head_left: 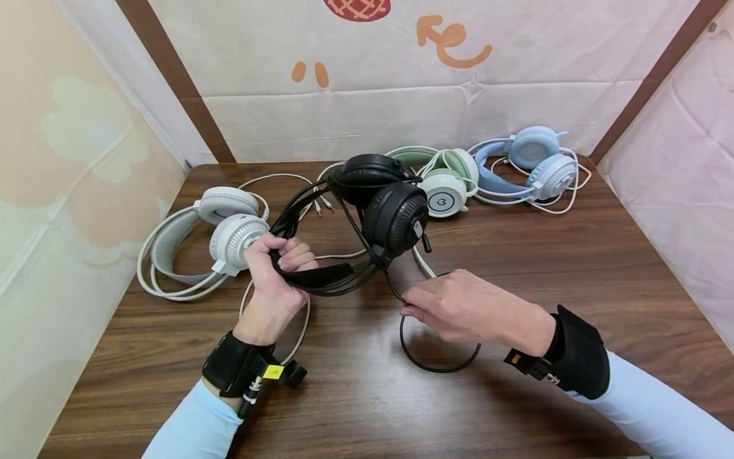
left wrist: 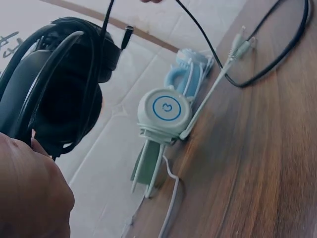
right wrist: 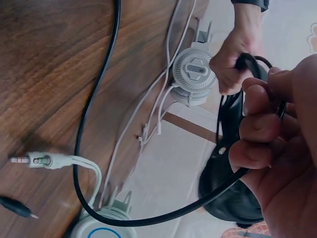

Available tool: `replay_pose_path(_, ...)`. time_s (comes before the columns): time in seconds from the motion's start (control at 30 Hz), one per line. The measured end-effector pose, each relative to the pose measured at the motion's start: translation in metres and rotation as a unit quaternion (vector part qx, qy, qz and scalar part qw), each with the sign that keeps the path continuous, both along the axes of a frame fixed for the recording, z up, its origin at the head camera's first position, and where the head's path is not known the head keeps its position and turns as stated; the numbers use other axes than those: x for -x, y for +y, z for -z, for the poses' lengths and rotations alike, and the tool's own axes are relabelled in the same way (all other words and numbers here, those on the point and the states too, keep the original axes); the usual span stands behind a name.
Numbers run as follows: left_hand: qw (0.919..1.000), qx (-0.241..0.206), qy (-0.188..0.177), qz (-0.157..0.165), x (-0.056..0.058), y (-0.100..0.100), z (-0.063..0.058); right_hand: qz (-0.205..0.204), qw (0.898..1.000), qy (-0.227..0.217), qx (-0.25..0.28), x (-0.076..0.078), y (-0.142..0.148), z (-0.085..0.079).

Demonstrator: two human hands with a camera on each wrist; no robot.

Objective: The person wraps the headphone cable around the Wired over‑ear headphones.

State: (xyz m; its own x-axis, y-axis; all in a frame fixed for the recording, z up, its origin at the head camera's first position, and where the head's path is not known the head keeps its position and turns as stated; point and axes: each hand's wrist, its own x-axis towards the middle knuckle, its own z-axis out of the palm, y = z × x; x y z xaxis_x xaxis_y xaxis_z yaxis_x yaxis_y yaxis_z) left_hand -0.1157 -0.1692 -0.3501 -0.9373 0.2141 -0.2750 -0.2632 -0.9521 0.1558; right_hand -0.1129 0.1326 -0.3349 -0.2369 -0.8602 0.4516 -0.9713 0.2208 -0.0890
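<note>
A pair of black headphones (head_left: 395, 220) with a small microphone is held up over the table, its ear cups pointing away to the right. My left hand (head_left: 278, 268) grips it by the headband, with loops of black cable bunched along the band. Between thumb and fingers, my right hand (head_left: 453, 303) pinches the black cable (right wrist: 91, 104) below the ear cups. From there the cable hangs in a loose loop beneath the right hand. The right wrist view shows a black plug (right wrist: 17, 206) low at the left.
White headphones (head_left: 235, 245) lie at the left of the wooden table (head_left: 344, 408), their cable trailing behind and under the left hand. Green-and-white headphones (head_left: 447, 191) and light blue headphones (head_left: 550, 175) lie along the back, near the fabric wall (head_left: 401, 121). Pale plugs (right wrist: 37, 159) lie on the table.
</note>
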Motion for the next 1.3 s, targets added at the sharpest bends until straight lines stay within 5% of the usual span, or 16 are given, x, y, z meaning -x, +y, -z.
replay_pose_path(0.3,0.9973,0.063,-0.001,-0.036,0.003,0.003,-0.004,0.010,1.000,-0.013,-0.015,-0.001,-0.001,-0.009)
replay_pose_path(0.57,0.9966,0.047,-0.012,-0.067,0.007,0.001,-0.011,0.006,1.000,0.001,-0.007,-0.002,0.000,-0.018)
replay_pose_path(0.9,0.9973,0.010,-0.038,-0.062,0.007,-0.001,-0.009,-0.005,1.000,0.019,-0.018,-0.007,-0.003,-0.019)
replay_pose_path(1.07,0.9934,0.101,-0.013,-0.053,0.004,0.003,-0.009,0.003,0.998,0.059,-0.025,-0.007,-0.005,-0.026)
replay_pose_path(1.3,0.9709,0.237,0.030,-0.016,0.002,0.008,-0.008,0.007,0.991,0.134,-0.013,0.004,-0.002,-0.047)
